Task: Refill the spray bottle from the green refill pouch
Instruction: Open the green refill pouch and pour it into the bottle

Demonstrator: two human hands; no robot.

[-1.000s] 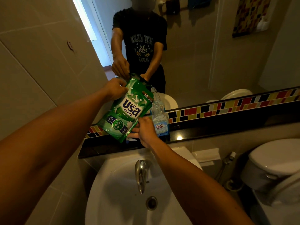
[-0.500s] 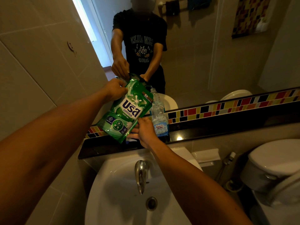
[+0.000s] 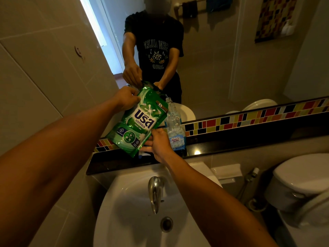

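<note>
A green refill pouch is held tilted above the black ledge, its upper right corner leaning toward the open neck of a clear spray bottle with a blue label. The bottle stands upright on the ledge with no spray head on it. My left hand grips the pouch's top left edge. My right hand holds the pouch's lower right corner, right beside the bottle. Whether liquid flows is too small to tell.
A white sink with a chrome tap lies below the ledge. A toilet stands at the right. Behind the ledge a mirror reflects a person, above a coloured tile strip. A tiled wall closes the left.
The pouch has tipped slightly further, its top corner nearer the bottle's mouth. Both hands keep the same hold.
</note>
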